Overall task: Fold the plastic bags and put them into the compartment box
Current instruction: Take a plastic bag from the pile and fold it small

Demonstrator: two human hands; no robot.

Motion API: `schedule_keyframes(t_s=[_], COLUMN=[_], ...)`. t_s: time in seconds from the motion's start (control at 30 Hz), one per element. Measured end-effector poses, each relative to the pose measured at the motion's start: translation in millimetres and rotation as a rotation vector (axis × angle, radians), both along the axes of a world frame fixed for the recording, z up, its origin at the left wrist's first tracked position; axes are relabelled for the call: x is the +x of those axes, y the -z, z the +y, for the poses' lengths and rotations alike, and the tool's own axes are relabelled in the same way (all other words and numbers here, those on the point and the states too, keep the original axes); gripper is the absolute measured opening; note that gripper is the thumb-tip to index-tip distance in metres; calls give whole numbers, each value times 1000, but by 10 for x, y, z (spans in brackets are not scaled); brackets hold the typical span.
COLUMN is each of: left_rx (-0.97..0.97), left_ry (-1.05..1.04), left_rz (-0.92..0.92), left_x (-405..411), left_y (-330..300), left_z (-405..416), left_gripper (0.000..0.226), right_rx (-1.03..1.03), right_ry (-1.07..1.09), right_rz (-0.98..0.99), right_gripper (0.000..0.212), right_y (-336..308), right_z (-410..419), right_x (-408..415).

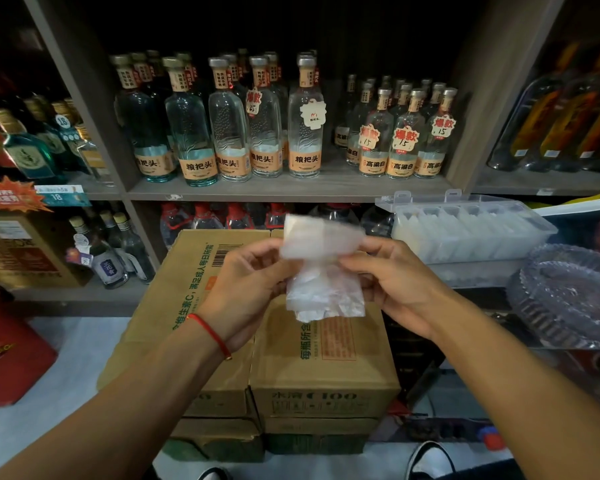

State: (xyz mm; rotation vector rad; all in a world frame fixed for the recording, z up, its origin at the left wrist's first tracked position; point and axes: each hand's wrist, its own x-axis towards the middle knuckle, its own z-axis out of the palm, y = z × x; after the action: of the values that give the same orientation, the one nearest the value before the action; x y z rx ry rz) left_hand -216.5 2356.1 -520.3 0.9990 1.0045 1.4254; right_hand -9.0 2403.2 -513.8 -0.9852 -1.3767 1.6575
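Observation:
A thin clear plastic bag (321, 268) hangs in the air at the middle of the view, above stacked cartons. Its top part is turned over and its lower part is crumpled. My left hand (248, 292) pinches the bag's left edge; a red string is on that wrist. My right hand (395, 282) pinches the right edge at about the same height. The clear compartment box (471, 230) stands open to the right, behind my right hand, with whitish folded bags in several of its cells. Its lid (426, 199) leans back.
Brown cardboard cartons (291, 358) are stacked right under my hands. Shelves (291, 190) of glass bottles fill the background. A round clear plastic tray (568, 296) sits at the right edge. A red box (11, 351) stands on the floor at left. My shoes show at the bottom.

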Motion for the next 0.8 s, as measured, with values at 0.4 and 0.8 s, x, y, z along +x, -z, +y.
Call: schedule_keyframes(t_s=[0.4,0.8], left_rx=[417,-113], left_ry=[-121,225], left_rz=[510,264], left_x=[-30,-10], left_y=[-19,-63], left_z=[-62,-97], left_gripper=[28,32], right_rx=[0,243], right_ry=[-106,56], right_rz=[37,-173], right_gripper=[58,41], right_y=[23,-12], right_z=[-63,-47], right_x=[-128,-78])
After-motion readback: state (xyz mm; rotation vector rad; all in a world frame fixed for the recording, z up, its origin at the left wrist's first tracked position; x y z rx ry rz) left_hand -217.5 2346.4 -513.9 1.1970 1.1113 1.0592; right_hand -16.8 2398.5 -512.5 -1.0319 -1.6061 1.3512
